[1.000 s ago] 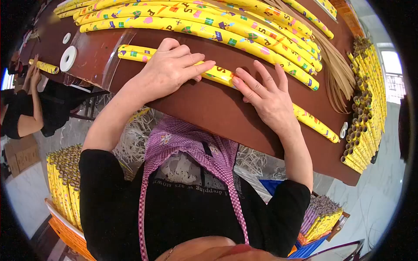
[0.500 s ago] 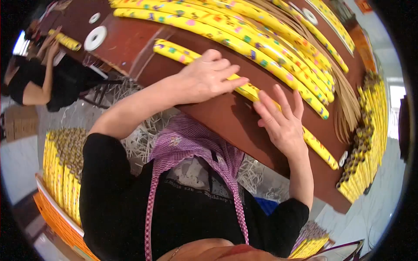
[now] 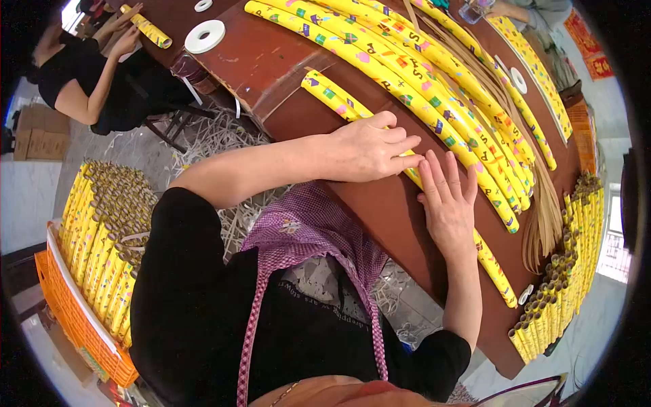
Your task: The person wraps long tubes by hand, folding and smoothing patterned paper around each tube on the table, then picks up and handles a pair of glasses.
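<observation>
A long yellow wrapped tube (image 3: 493,270) with colourful printed figures lies slantwise across the brown table near its front edge. My left hand (image 3: 373,148) is over the middle of this tube, its fingers curled down around it and the thumb hidden. Just right of it, my right hand (image 3: 449,207) lies over the same tube with straight fingers apart, palm down. The fingertips of both hands nearly meet. Beyond them, several longer yellow tubes (image 3: 413,95) lie side by side.
Brown paper strips (image 3: 542,224) hang over the right side. White tape rolls (image 3: 205,36) sit on the table (image 3: 271,51). Upright yellow tubes fill an orange crate (image 3: 51,271) at left; more stand at right (image 3: 556,298). Shredded paper covers the floor. A co-worker (image 3: 78,74) handles a tube.
The view has shifted, so the table appears farther right and lower. My hands have come closer together, and my left fingers are more curled. Another person's arm now shows at the top right.
</observation>
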The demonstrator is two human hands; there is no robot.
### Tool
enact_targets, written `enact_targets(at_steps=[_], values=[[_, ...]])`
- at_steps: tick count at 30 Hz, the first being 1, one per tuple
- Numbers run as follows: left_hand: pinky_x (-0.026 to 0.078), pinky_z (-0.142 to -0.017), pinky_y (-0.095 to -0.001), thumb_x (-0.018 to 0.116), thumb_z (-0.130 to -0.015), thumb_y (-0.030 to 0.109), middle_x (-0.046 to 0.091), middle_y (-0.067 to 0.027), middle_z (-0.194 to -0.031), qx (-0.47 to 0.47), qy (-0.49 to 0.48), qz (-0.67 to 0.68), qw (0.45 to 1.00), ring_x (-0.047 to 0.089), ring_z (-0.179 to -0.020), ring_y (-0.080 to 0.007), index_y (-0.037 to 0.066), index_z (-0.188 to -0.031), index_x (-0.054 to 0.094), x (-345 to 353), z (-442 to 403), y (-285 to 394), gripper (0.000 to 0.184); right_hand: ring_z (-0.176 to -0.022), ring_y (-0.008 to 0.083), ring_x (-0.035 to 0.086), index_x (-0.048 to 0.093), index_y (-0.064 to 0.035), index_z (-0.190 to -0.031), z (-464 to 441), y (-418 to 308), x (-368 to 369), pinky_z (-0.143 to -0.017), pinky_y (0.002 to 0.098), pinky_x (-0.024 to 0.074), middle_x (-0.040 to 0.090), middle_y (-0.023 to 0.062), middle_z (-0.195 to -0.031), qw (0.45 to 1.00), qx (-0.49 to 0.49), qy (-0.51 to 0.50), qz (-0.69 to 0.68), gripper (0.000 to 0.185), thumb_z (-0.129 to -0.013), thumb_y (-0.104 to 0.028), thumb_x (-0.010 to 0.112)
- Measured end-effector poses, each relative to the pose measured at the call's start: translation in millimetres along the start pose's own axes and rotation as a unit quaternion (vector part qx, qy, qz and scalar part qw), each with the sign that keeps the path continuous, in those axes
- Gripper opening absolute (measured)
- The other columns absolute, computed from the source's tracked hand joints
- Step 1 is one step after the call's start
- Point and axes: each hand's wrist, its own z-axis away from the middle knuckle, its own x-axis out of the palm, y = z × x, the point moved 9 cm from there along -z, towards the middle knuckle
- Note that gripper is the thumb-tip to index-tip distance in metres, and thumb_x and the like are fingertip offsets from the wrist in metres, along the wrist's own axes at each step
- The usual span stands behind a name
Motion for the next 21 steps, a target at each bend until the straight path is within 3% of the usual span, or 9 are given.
enact_targets(at_steps=[5,10,18,21], values=[[0.045,-0.099,-0.045,0.068,-0.085,0.022,0.059,-0.0103,-0.138,-0.013,-0.016,0.025,0.999,0.059,-0.119,-0.0218,0.008,-0.13,0.062,-6.8,11.1,-3.4,0.048,-0.143,0.0282,0.04,0.045,-0.0195,-0.149,0.0,0.6,-1.9,-0.118,0.0601,0.0208,0.044,-0.0012,-0.154,1.0,0.006,0.009,-0.005,0.062,-0.091,-0.021,0.066],[0.034,-0.112,-0.0569,0.073,-0.083,0.032,0.051,-0.0096,-0.148,-0.056,-0.058,0.031,0.996,0.046,-0.138,-0.0237,0.006,-0.133,0.059,-11.5,20.2,-3.3,0.058,-0.142,0.0273,0.04,0.045,-0.021,-0.149,0.9,0.9,-2.2,-0.117,0.0601,0.0225,0.044,-0.002,-0.154,1.0,0.009,0.013,-0.009,0.064,-0.089,-0.022,0.067],[0.023,-0.117,-0.0609,0.072,-0.077,0.044,0.045,-0.0102,-0.153,-0.1,-0.114,0.04,0.988,0.038,-0.145,-0.0241,0.002,-0.134,0.057,-22.7,39.9,-1.2,0.073,-0.143,0.0278,0.039,0.047,-0.0182,-0.147,-0.9,1.4,-5.8,-0.12,0.0561,0.0193,0.046,0.0001,-0.152,0.999,0.015,0.005,-0.035,0.064,-0.087,-0.016,0.07],[0.028,-0.116,-0.0601,0.071,-0.077,0.049,0.049,-0.0115,-0.148,-0.096,-0.113,0.023,0.989,0.038,-0.143,-0.0261,0.002,-0.131,0.06,-25.5,44.1,2.3,0.072,-0.143,0.0274,0.04,0.047,-0.0178,-0.147,-0.2,0.8,-6.5,-0.119,0.0561,0.0201,0.047,-0.0003,-0.152,0.999,0.01,0.015,-0.034,0.064,-0.087,-0.016,0.07]])
